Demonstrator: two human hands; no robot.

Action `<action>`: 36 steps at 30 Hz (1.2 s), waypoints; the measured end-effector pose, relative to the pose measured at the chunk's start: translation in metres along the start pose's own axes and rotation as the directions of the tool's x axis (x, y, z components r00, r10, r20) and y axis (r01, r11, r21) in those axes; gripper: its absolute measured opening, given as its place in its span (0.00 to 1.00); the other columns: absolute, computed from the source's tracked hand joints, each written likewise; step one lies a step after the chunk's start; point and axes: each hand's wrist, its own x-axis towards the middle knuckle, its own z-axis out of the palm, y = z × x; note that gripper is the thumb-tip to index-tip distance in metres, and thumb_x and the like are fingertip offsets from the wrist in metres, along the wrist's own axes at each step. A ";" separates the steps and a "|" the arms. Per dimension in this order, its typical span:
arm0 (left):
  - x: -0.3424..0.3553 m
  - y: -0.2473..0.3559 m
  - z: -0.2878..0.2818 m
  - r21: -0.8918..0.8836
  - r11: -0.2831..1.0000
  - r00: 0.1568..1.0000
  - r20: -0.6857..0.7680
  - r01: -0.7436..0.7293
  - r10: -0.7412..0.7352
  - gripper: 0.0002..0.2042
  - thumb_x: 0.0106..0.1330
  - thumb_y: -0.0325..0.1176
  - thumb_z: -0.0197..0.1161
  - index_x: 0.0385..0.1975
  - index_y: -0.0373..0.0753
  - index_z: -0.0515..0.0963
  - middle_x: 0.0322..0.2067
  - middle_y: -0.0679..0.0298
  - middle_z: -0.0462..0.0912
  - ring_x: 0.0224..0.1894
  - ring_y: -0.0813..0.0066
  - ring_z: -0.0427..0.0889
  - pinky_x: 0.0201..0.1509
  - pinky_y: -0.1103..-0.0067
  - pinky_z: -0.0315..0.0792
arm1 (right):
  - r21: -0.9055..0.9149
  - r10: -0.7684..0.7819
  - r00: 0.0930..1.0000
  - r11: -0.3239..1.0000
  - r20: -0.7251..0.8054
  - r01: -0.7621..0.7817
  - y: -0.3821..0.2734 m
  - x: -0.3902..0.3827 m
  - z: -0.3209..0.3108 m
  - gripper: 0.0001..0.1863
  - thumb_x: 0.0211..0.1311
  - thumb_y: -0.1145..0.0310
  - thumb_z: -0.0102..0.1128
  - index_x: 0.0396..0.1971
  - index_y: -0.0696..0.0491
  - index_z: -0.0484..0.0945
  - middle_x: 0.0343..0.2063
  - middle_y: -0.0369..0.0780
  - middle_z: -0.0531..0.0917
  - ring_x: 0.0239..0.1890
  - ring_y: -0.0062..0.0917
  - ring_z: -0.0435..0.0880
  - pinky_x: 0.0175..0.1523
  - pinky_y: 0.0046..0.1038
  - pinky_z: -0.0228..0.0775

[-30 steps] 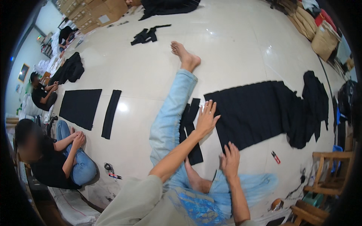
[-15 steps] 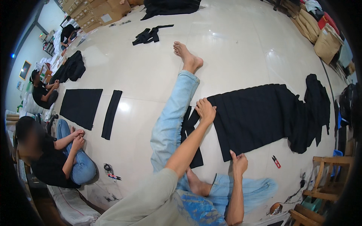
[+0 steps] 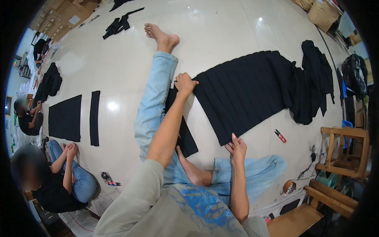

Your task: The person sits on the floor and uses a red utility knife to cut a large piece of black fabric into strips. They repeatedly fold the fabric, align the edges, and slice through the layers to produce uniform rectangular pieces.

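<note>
Overlapping black cloth panels (image 3: 244, 93) lie fanned out on the floor in front of me, to the right of my stretched-out leg. At the panels' far left corner is my left hand (image 3: 184, 84), its thumb and fingers closed on the cloth edge. My right hand (image 3: 237, 150) pinches the near left corner between thumb and fingers. Under my left forearm lies another black strip of cloth (image 3: 186, 138), partly hidden by the arm and beside my bent leg's foot. Crumpled black cloth (image 3: 310, 94) adjoins the fanned panels on their right.
Red-handled thread snips (image 3: 280, 136) lie right of my right hand. A wooden stool (image 3: 343, 152) stands at the right. On the left are a flat black panel (image 3: 65, 118), a narrow black strip (image 3: 94, 118) and a seated person (image 3: 51, 177). Cardboard boxes (image 3: 63, 17) stand far left.
The whole view has shifted and turned, so the floor and cloth appear higher and further left. Both hands remain at the same two corners of the black panels.
</note>
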 end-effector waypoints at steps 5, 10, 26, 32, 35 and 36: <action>0.028 -0.023 -0.004 -0.052 0.987 0.975 0.153 -0.152 0.159 0.26 0.50 0.50 0.80 0.38 0.32 0.85 0.40 0.50 0.86 0.44 0.52 0.86 0.48 0.60 0.79 | -0.103 0.017 0.999 0.995 0.042 -0.013 0.011 0.010 0.000 0.19 0.65 0.57 0.70 0.28 0.56 0.75 0.28 0.38 0.80 0.27 0.23 0.82 0.37 0.27 0.83; 0.044 -0.024 -0.008 -0.331 0.942 0.940 0.300 -0.059 0.164 0.22 0.52 0.43 0.80 0.25 0.26 0.82 0.20 0.53 0.83 0.19 0.65 0.82 0.25 0.69 0.74 | -0.023 0.022 0.992 1.000 0.127 -0.020 0.010 0.007 -0.001 0.14 0.69 0.62 0.65 0.38 0.59 0.78 0.34 0.40 0.83 0.33 0.23 0.85 0.42 0.28 0.83; -0.024 -0.011 0.000 0.088 0.878 0.821 -0.323 -0.470 0.472 0.22 0.65 0.45 0.67 0.52 0.36 0.76 0.53 0.50 0.79 0.55 0.48 0.76 0.55 0.57 0.70 | 0.087 0.140 0.965 0.983 0.223 -0.163 0.011 -0.005 -0.005 0.25 0.68 0.48 0.64 0.36 0.59 0.75 0.39 0.49 0.83 0.41 0.30 0.88 0.43 0.31 0.83; -0.170 0.015 0.040 -0.245 0.474 0.500 -0.049 -0.846 0.865 0.18 0.63 0.33 0.68 0.52 0.38 0.79 0.59 0.52 0.76 0.61 0.53 0.73 0.64 0.61 0.65 | -0.077 0.079 0.990 0.995 0.114 -0.070 0.038 -0.010 0.013 0.18 0.66 0.57 0.68 0.36 0.58 0.77 0.30 0.41 0.85 0.31 0.23 0.88 0.32 0.23 0.78; -0.204 0.012 0.047 -0.336 0.662 0.666 0.123 -0.670 0.736 0.14 0.63 0.32 0.67 0.47 0.34 0.80 0.45 0.54 0.81 0.49 0.56 0.78 0.51 0.67 0.72 | -0.110 -0.048 0.999 0.993 0.022 0.051 0.037 -0.020 0.029 0.12 0.65 0.67 0.68 0.35 0.60 0.76 0.24 0.40 0.84 0.24 0.21 0.86 0.27 0.21 0.75; -0.216 0.012 0.048 -0.372 0.717 0.711 0.182 -0.590 0.680 0.14 0.63 0.31 0.67 0.47 0.33 0.80 0.44 0.53 0.81 0.48 0.56 0.79 0.50 0.67 0.73 | -0.154 -0.142 0.989 0.977 0.026 0.145 0.049 -0.016 0.027 0.08 0.64 0.73 0.65 0.36 0.62 0.76 0.23 0.39 0.84 0.20 0.19 0.83 0.23 0.19 0.73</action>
